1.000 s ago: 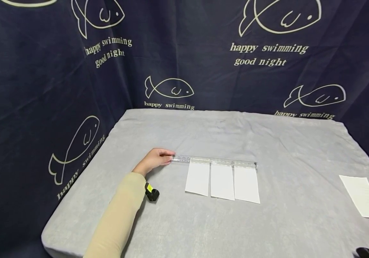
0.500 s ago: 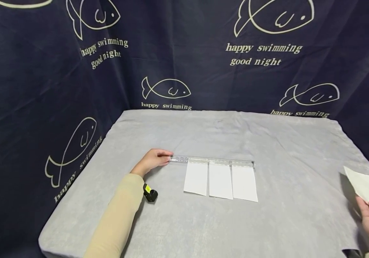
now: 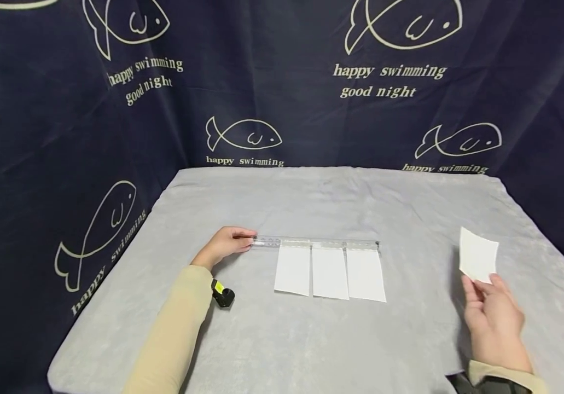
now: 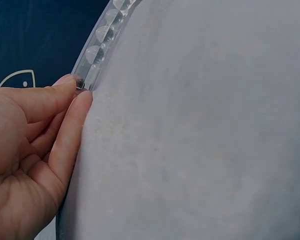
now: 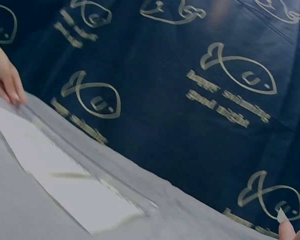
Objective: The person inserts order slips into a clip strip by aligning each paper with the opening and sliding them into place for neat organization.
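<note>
A clear plastic ruler (image 3: 316,243) lies across the grey cloth, with three white paper slips (image 3: 329,271) side by side against its near edge. My left hand (image 3: 225,245) holds the ruler's left end; in the left wrist view the fingertips (image 4: 75,87) pinch the ruler (image 4: 102,40) there. My right hand (image 3: 490,314) is raised at the right and pinches a fourth white slip (image 3: 478,261) by its lower edge, well clear of the cloth. In the right wrist view the ruler (image 5: 80,150) and slips (image 5: 65,185) show, with only a fingertip (image 5: 285,231) of the right hand.
The grey cloth-covered table (image 3: 321,202) ends at a dark blue curtain printed with fish (image 3: 400,33) behind and on both sides. A small black and yellow device (image 3: 222,294) is strapped at my left wrist.
My right hand lifted the fourth slip off the table's right edge and carried it up and leftward. The left hand stayed on the ruler's end.
</note>
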Motion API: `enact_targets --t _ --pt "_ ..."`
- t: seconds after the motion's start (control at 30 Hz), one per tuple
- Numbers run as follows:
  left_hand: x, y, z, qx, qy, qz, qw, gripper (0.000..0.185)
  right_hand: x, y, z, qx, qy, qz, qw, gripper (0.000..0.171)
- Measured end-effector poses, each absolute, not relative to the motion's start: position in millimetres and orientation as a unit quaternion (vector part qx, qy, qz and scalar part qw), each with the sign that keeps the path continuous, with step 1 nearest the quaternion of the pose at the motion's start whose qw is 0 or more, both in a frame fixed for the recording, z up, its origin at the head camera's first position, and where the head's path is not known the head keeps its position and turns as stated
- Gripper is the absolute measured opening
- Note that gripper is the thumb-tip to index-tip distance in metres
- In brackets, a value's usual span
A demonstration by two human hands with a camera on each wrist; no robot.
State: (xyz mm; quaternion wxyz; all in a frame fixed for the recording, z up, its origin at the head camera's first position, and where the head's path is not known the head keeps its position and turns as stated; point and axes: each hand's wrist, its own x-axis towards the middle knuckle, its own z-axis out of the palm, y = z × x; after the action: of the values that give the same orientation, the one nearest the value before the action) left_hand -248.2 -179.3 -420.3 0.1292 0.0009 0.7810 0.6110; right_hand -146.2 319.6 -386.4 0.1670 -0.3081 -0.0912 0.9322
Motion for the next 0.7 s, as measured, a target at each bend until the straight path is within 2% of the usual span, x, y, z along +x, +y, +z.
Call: enact_targets --t 0.2,0.47,0.7 --pt "-247.4 -178.8 -417.4 0.013 0.774 0.618 0.139 0.031 -144.6 282.9 -379.3 -0.291 -0.105 0.94 0.147 0.074" --pt "-246.8 -181.9 -417.9 0.014 0.77 0.623 0.14 0.031 -147.1 232.3 -364.3 -0.284 -0.172 0.934 0.128 0.07" --pt "-246.7 -179.4 -415.5 0.011 0.769 0.623 0.144 0.031 -150.0 193.9 -357.5 -0.265 -0.252 0.923 0.12 0.072"
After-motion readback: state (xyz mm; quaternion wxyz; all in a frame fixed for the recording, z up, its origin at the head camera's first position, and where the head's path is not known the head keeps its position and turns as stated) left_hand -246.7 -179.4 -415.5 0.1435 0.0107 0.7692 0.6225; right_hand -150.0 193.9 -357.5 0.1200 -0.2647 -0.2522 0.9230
